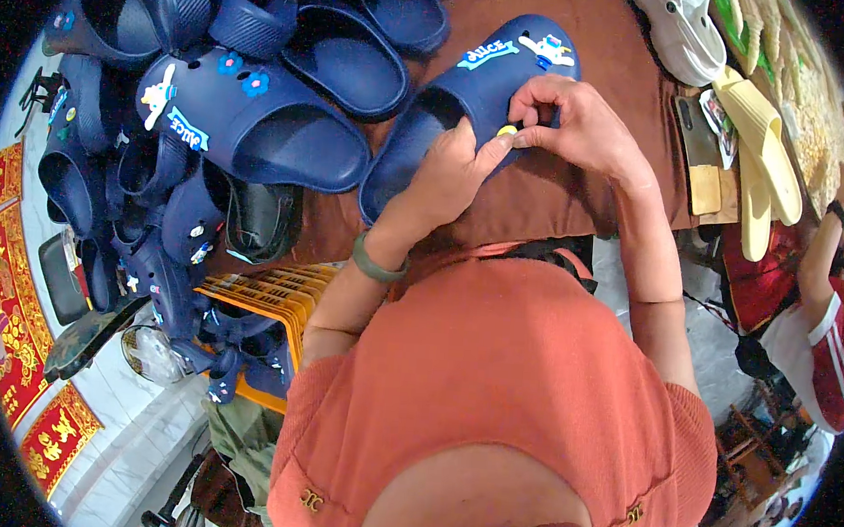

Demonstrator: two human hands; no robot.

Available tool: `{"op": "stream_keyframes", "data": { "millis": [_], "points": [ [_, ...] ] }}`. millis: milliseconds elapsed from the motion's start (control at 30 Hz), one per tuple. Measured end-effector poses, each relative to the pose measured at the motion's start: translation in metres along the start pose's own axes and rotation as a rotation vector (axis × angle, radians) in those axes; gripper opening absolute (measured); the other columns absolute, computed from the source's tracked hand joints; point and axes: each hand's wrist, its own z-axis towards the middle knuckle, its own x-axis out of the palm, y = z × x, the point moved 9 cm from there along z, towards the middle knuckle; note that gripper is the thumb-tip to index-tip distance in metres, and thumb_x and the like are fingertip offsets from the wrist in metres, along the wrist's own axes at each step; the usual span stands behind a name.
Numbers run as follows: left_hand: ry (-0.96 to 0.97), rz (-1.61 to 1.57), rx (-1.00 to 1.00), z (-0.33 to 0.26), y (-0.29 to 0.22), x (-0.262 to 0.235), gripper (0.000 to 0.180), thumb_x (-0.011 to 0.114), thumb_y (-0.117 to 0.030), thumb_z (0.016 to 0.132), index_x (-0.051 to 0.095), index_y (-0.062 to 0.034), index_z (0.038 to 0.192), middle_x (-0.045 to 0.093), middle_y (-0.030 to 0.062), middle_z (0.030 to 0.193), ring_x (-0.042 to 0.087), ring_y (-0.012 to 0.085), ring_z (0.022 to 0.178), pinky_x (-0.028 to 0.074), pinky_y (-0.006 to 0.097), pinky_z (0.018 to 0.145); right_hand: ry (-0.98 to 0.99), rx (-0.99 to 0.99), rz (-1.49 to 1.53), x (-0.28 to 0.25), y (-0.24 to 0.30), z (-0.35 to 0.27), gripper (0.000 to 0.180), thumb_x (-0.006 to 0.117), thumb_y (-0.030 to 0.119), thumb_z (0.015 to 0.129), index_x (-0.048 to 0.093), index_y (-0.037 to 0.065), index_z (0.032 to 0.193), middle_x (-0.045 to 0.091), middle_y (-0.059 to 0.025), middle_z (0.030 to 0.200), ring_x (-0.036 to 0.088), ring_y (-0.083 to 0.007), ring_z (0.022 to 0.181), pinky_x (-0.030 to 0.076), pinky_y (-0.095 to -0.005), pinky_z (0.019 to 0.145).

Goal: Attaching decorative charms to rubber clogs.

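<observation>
Single view, head-mounted fisheye, looking steeply down the wearer's chest onto the tabletop (540, 198). The orange shirt (502, 382) fills the 6 o'clock half at close range; both hands meet just above centre, toward 12 o'clock. Straight edges bow near the black circular rim. Floor (137, 420) lies at 8 o'clock, a second person's sleeve (833, 347) at 3 o'clock.

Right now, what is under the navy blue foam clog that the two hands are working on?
The navy blue foam clog lies on a brown cloth. The left hand and right hand cover its near side around a small yellow charm; what lies beneath the cloth is hidden.
</observation>
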Motion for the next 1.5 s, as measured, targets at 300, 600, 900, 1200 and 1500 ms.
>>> {"op": "stream_keyframes", "data": {
  "millis": [300, 600, 900, 1200, 1500],
  "points": [
    [-0.149, 0.372, 0.140, -0.005, -0.012, 0.000, 0.028, 0.053, -0.022, 0.092, 0.049, 0.0051, 0.092, 0.058, 0.0268, 0.071, 0.055, 0.0461, 0.064, 0.041, 0.053, 0.055, -0.010, 0.134, -0.144, 0.007, -0.006, 0.009, 0.015, 0.068, 0.007, 0.065, 0.058, 0.002, 0.076, 0.057, -0.0158, 0.062, 0.057, -0.0285, 0.059, 0.043, -0.0381, 0.055],
    [-0.204, 0.399, 0.101, -0.002, -0.010, -0.006, 0.026, 0.057, -0.021, 0.091, 0.053, 0.0040, 0.092, 0.061, 0.0258, 0.079, 0.061, 0.0402, 0.072, 0.047, 0.043, 0.061, -0.005, 0.091, -0.202, 0.008, 0.000, 0.021, 0.016, 0.067, -0.002, 0.063, 0.057, -0.001, 0.076, 0.056, -0.0091, 0.062, 0.053, -0.0170, 0.058, 0.043, -0.0312, 0.055],
    [-0.175, 0.056, 0.052, -0.004, -0.002, -0.011, 0.037, 0.054, -0.032, 0.092, 0.053, 0.0024, 0.106, 0.062, 0.0262, 0.093, 0.058, 0.0435, 0.091, 0.047, 0.044, 0.074, -0.266, -0.284, -0.167, 0.006, 0.022, -0.023, 0.018, 0.068, 0.003, 0.073, 0.068, 0.004, 0.091, 0.065, -0.0103, 0.085, 0.062, -0.0262, 0.084, 0.050, -0.0332, 0.075],
    [-0.221, -0.068, 0.134, -0.006, -0.005, -0.017, 0.031, 0.043, -0.025, 0.098, 0.051, 0.0021, 0.084, 0.050, 0.0123, 0.068, 0.048, 0.0170, 0.063, 0.039, 0.035, 0.059, -0.560, -0.192, -0.202, 0.023, 0.020, -0.050, 0.024, 0.073, 0.009, 0.073, 0.068, 0.005, 0.096, 0.061, -0.0110, 0.095, 0.060, -0.0258, 0.089, 0.050, -0.0339, 0.078],
    [-0.225, 0.025, -0.035, -0.008, 0.003, -0.018, 0.037, 0.042, -0.033, 0.097, 0.050, 0.0003, 0.085, 0.055, 0.0287, 0.076, 0.053, 0.0480, 0.077, 0.038, 0.050, 0.063, -0.601, -0.013, 0.114, 0.017, -0.016, -0.053, 0.027, 0.072, 0.001, 0.073, 0.065, 0.003, 0.099, 0.063, -0.0104, 0.099, 0.061, -0.0189, 0.094, 0.049, -0.0272, 0.082]
  ]
}}
